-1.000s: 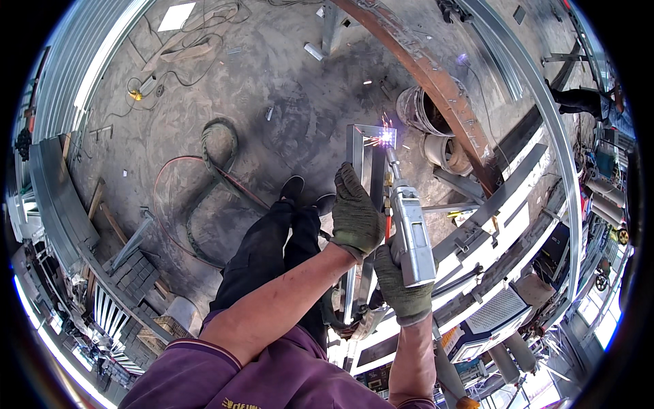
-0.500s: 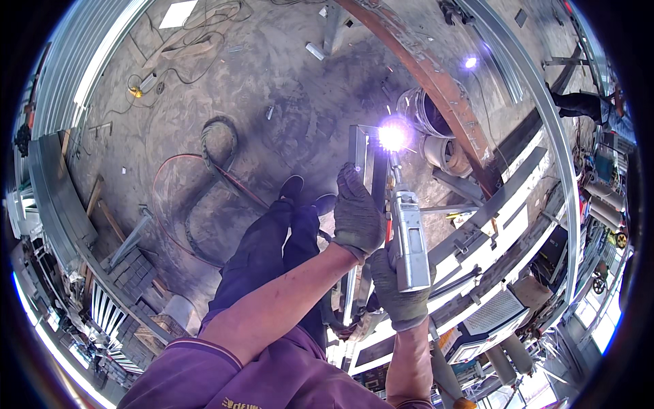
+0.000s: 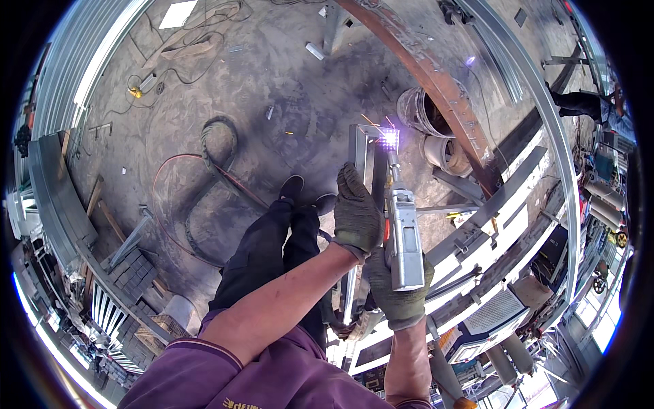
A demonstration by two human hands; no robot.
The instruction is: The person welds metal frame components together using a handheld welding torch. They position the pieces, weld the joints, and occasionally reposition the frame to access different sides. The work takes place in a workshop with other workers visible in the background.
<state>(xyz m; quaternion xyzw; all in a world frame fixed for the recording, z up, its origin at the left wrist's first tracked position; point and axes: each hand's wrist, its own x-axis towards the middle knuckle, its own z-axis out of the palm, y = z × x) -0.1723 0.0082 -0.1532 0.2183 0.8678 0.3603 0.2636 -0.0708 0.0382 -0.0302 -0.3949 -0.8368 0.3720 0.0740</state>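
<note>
My right hand (image 3: 400, 296), in a dark grey work glove, is wrapped round a silver welding torch (image 3: 407, 238). The tip of the torch meets the far right corner of a rectangular metal tube frame (image 3: 354, 144), where a violet-white glow with orange sparks hides the joint. My left hand (image 3: 357, 217), gloved too, is closed against the left side of that frame, below its far end. Its fingers are bent and partly hidden from view.
A rusty curved steel beam (image 3: 429, 75) arches beyond the frame, next to two buckets (image 3: 417, 112). Steel bars and a bench (image 3: 470, 235) stand at the right. A thick looped hose (image 3: 206, 140) lies on the floor at left, by stacked metal profiles (image 3: 51, 184).
The weld glow has shrunk and dimmed, with orange streaks now flying from it. The torch and its tip have shifted slightly left. My left hand has barely moved.
</note>
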